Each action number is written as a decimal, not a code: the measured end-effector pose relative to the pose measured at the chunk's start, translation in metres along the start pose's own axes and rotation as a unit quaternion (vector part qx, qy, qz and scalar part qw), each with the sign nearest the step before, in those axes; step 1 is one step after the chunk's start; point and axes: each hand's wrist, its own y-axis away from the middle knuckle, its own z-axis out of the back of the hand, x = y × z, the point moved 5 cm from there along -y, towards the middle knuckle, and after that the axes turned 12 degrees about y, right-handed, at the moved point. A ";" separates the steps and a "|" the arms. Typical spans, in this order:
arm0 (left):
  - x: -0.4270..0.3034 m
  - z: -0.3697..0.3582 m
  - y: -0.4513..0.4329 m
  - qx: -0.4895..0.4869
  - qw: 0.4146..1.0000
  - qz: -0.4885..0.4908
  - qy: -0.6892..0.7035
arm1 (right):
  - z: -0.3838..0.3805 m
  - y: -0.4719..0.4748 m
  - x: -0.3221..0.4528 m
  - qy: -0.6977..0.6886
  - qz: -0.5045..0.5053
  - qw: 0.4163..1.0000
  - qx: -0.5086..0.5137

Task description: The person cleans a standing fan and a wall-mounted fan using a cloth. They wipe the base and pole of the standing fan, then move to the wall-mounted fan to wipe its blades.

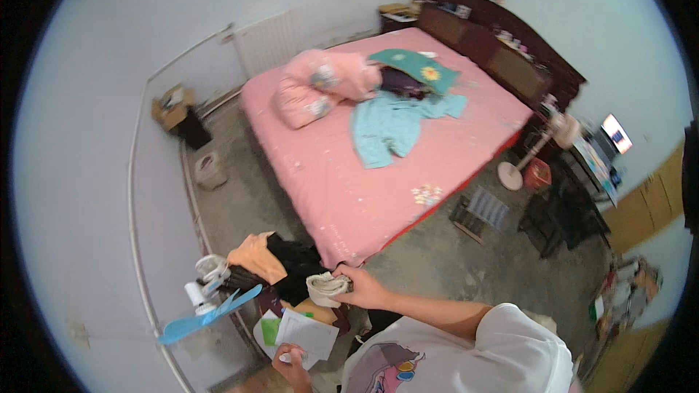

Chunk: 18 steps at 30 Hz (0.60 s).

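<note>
My right hand (363, 288) grips a thick cream rolled fabric band (326, 288), its coil facing left, near the corner of the bed. Lower left, my left hand (293, 363) closes around a small white object (285, 357), too blurred to name, beside white paper sheets (308, 334). A green card (270, 331) lies by the sheets. Under and behind the roll are a tan folder or envelope (317, 311) and black cloth (297, 267), with an orange cloth (258, 256) next to it.
A bed with a pink sheet (338, 191) holds a pink quilt (327, 82), a light-blue garment (387, 125) and a green cushion (420, 68). Blue fan blades (210, 316) stand at left. A folding stool (469, 218), pedestal fan (510, 176), black chair (562, 218) and laptop desk are at right.
</note>
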 end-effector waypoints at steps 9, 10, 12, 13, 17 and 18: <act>0.021 -0.048 0.027 0.186 0.978 0.068 -0.066 | 0.034 0.165 -0.021 -0.029 -0.106 0.986 -0.127; 0.021 -0.055 0.029 0.193 0.977 0.067 -0.056 | 0.034 0.174 -0.023 -0.034 -0.107 0.984 -0.135; 0.023 -0.071 0.034 0.206 0.976 0.065 -0.035 | 0.033 0.189 -0.026 -0.037 -0.110 0.981 -0.157; 0.022 -0.081 0.039 0.209 0.975 0.065 -0.023 | 0.035 0.197 -0.027 -0.035 -0.111 0.979 -0.167; -0.006 -0.138 0.063 0.287 0.953 0.098 -0.015 | 0.060 0.234 -0.033 -0.060 -0.120 0.970 -0.205; -0.005 -0.151 0.067 0.304 0.951 0.045 -0.037 | 0.068 0.242 -0.033 -0.058 -0.122 0.967 -0.215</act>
